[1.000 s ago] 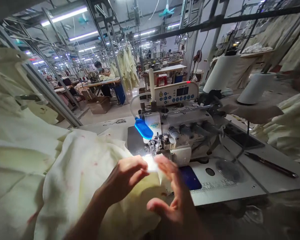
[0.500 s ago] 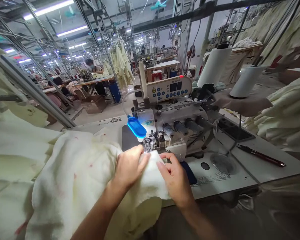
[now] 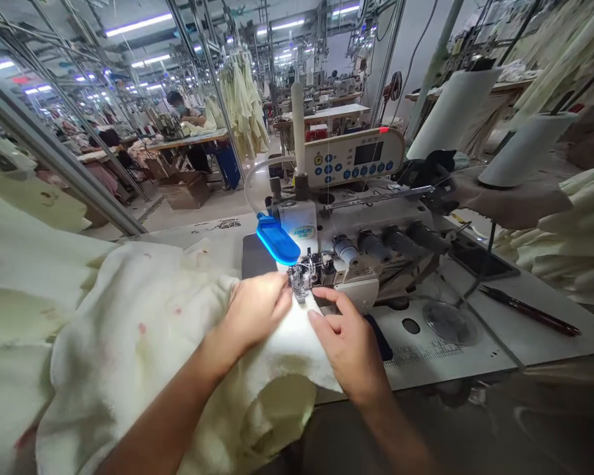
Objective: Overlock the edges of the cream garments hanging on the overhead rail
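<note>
A cream, fleecy fabric piece (image 3: 292,340) lies under the presser foot (image 3: 301,295) of an overlock sewing machine (image 3: 376,231). My left hand (image 3: 257,307) is closed on the fabric just left of the foot, its fingertips partly hidden. To the right of the foot, my right hand (image 3: 349,346) grips the fabric's edge, thumb on top and index finger reaching toward the foot. A blue plastic guard (image 3: 278,241) sits above the needle area. More of the same cloth (image 3: 129,343), with small reddish marks, spreads to the left and hangs over the table's front.
Tweezers (image 3: 529,310) and a clear round dish (image 3: 449,322) lie on the table right of the machine. White thread cones (image 3: 455,109) stand behind. Cream garment pieces (image 3: 574,231) hang at the right. A co-worker (image 3: 178,105) sits at another machine in the background.
The fabric's edge, raised in front of the foot before, now lies flat under it. Both hands stay on the cloth, close to the foot. The camera view has shifted slightly.
</note>
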### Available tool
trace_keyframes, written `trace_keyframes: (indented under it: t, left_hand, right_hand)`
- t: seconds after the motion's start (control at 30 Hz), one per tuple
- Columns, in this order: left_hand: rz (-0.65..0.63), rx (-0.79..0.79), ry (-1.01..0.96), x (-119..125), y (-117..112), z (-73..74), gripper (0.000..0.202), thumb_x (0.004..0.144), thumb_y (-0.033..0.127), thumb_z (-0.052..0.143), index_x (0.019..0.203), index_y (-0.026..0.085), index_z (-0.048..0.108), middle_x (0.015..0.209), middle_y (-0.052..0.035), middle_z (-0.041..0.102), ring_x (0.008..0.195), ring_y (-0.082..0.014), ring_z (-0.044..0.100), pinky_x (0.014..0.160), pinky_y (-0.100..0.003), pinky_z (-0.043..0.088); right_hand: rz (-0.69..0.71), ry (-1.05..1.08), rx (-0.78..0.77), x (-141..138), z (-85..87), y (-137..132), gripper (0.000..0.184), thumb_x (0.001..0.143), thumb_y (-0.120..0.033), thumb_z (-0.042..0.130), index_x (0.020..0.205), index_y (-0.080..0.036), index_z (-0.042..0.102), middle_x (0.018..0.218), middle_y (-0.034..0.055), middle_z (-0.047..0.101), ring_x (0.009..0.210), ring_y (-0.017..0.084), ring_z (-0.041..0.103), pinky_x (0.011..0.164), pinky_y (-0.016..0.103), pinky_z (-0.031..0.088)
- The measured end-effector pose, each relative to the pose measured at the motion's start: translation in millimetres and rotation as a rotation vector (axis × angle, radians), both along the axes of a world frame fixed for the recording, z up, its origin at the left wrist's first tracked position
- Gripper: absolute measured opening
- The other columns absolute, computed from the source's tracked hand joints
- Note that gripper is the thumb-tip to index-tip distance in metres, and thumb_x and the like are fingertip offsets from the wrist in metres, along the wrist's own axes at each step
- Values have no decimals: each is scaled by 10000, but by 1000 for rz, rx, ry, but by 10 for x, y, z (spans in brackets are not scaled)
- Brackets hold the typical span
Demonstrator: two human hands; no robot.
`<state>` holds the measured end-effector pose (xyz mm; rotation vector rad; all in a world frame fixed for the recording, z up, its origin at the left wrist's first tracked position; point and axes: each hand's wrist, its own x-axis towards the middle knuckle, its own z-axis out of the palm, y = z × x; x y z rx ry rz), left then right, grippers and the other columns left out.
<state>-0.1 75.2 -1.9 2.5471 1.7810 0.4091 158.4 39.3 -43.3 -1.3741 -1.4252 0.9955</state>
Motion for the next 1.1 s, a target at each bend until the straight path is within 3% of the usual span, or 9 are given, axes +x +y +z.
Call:
trace_keyframes:
  t: [0.1, 0.2, 0.37, 0.53, 0.67, 0.8, 0.9, 1.0, 1.1]
  left_hand:
    - [-134, 175, -110, -2, -217, -87, 232, 917, 332, 399, 952, 170, 561, 952, -82, 647, 879, -225, 587, 722, -331, 431]
    - [-361, 419, -251, 57, -615, -262, 370, 890, 380, 501, 1169, 139, 526, 1154, -111, 619, 1110, -235, 520, 987, -386, 378]
    - [-271, 447, -415, 147, -946, -510, 275, 838, 60, 501, 1071, 159, 606, 858, -64, 639, 835, -178, 570, 787, -324, 457]
    - [-215, 437, -562, 128, -994, -625, 257, 824, 54, 565, 1029, 197, 628, 787, -35, 581, 793, -157, 522, 726, -306, 456]
    - [-238, 466, -500, 133, -1039, -602, 258, 807, 78, 612, 1043, 179, 626, 817, -45, 591, 826, -171, 517, 756, -336, 456]
    - [-250, 439, -675, 187, -1090, -564, 311, 778, -3, 599, 1024, 185, 634, 807, -29, 573, 804, -147, 509, 713, -294, 464]
    - [-264, 437, -719, 207, -1134, -547, 328, 764, -25, 591, 1024, 170, 641, 813, -35, 569, 803, -146, 511, 701, -289, 467]
    - [-296, 513, -578, 190, -1170, -528, 311, 762, 12, 618, 1049, 129, 641, 848, -62, 597, 840, -171, 530, 741, -324, 461]
    - [-302, 591, -445, 154, -1197, -519, 309, 758, 82, 668, 1064, 110, 629, 881, -77, 635, 877, -191, 546, 778, -349, 445]
  right_hand:
    - [-23, 86, 6, -16, -58, -164, 399, 814, -353, 551, 1165, -165, 512, 463, -77, 429, 420, 102, 352, 412, 195, 267]
    - [8, 245, 0, 9, -214, -432, 414, 805, -347, 552, 1182, -186, 498, 708, 9, 602, 547, 135, 530, 509, 217, 423]
    - [-113, 155, 60, 45, -349, -459, 323, 720, -306, 620, 1014, -187, 557, 971, 73, 595, 900, 222, 566, 802, 326, 466]
    - [272, 263, -155, 50, -271, -511, 261, 842, -411, 548, 785, -156, 563, 734, 16, 549, 721, 166, 504, 639, 241, 437]
    - [208, 123, -79, 112, -166, -710, 290, 828, -386, 572, 662, -162, 495, 642, -19, 436, 614, 115, 399, 503, 182, 316]
    - [166, 28, -27, 189, -53, -781, 315, 827, -328, 568, 589, -162, 445, 622, -25, 391, 581, 101, 377, 519, 191, 312]
    - [243, 185, -204, 227, 49, -803, 277, 851, -351, 551, 655, -154, 551, 641, -5, 467, 606, 118, 430, 540, 199, 351]
    - [383, 481, -353, 258, 145, -839, 259, 869, -367, 519, 858, -147, 654, 702, 26, 554, 702, 164, 517, 635, 236, 438]
    - [454, 411, -305, 310, 178, -865, 235, 858, -333, 515, 957, -170, 654, 750, 30, 573, 763, 189, 549, 730, 286, 476]
